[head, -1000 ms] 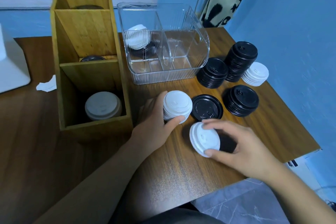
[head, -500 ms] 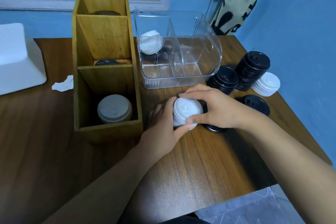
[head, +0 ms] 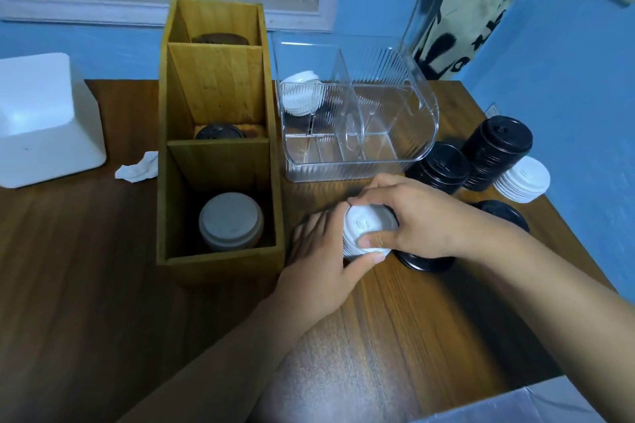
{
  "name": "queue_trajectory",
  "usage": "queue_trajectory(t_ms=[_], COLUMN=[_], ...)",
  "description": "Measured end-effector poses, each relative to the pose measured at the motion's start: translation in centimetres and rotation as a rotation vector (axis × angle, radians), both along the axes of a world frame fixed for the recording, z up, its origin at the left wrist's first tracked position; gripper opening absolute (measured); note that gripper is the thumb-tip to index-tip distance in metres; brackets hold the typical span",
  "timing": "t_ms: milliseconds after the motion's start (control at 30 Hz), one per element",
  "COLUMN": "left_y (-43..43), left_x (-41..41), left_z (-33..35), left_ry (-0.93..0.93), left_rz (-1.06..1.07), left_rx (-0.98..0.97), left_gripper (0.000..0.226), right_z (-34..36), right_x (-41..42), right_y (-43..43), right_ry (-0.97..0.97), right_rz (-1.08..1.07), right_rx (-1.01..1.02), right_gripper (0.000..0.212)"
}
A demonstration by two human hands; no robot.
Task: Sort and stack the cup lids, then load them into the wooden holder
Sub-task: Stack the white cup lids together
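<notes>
A short stack of white lids (head: pixel 362 228) stands on the wooden table just right of the wooden holder (head: pixel 220 261). My left hand (head: pixel 319 263) grips the stack from the left and below, thumb against its front. My right hand (head: pixel 412 216) curls over the stack from the right, thumb and fingers round the top lid. The holder's near compartment holds white lids (head: pixel 231 220); its middle one holds a dark lid (head: pixel 218 131). Black lid stacks (head: pixel 441 166) (head: pixel 496 148), a flat black lid (head: pixel 426 261) under my right wrist, another black stack (head: pixel 505 215) and a white stack (head: pixel 524 178) lie to the right.
A clear plastic divided bin (head: pixel 357 120) with white lids (head: pixel 302 98) inside stands behind the hands. A white box (head: pixel 44 120) and a crumpled tissue (head: pixel 137 168) lie left of the holder. The table's right edge runs close behind the lid stacks.
My right hand carried a single white lid from the table front onto the stack held by my left hand and now stays curled over it. The view shifted left.
</notes>
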State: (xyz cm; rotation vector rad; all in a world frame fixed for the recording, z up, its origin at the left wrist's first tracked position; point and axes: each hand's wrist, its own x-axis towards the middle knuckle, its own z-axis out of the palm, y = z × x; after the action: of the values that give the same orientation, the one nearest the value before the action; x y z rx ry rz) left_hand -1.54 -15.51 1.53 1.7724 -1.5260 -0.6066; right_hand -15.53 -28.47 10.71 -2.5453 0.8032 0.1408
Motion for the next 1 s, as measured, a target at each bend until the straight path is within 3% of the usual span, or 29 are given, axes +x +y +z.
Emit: queue_trajectory(t_ms=[100,200,333,400,533,633,733,800,933,1000], left_y=[0.0,-0.2,-0.1,0.0,0.0,0.0,0.0,0.0,0.0,0.0], left_x=[0.0,0.0,0.0,0.0,0.0,-0.1,0.0,0.1,0.1,0.1], left_z=[-0.1,-0.3,-0.4,-0.2,0.0,0.0,0.2,0.2,0.0,-0.1], left_ry=[-0.024,-0.026,-0.005,-0.016,-0.033,-0.045,-0.036,-0.03,-0.066,-0.062], left_rz=[0.016,0.037,0.034,0.035,0.036,0.041,0.04,0.029,0.026,0.028], left_rx=[-0.004,0.001,0.004,-0.003,-0.024,-0.016,-0.006,-0.001,-0.008,-0.002], left_gripper=[0.08,0.083,0.084,0.084,0.085,0.085,0.085,0.085,0.085,0.085], right_z=[2.5,4.8,6.4,6.7,5.8,4.9,3.6,2.7,3.9,4.0], right_x=[1.4,5.2,12.1,15.3,20.3,22.3,23.7,24.5,24.7,24.8], right_y=[-1.3,-4.0,-8.4,-10.4,-14.3,-16.3,-18.6,-19.7,-18.4,-18.5], right_ry=[-0.19,-0.414,-0.463,-0.337,0.186,0.429,0.637,0.728,0.819,0.817], right_rz=[-0.036,-0.141,-0.198,-0.208,-0.18,-0.206,-0.222,-0.188,-0.113,-0.1], right_rx=[0.067,-0.039,-0.206,-0.246,-0.252,-0.108,0.033,0.046,-0.024,-0.098], right_gripper=[0.042,0.021,0.015,0.02,0.041,0.056,0.118,0.146,0.149,0.118])
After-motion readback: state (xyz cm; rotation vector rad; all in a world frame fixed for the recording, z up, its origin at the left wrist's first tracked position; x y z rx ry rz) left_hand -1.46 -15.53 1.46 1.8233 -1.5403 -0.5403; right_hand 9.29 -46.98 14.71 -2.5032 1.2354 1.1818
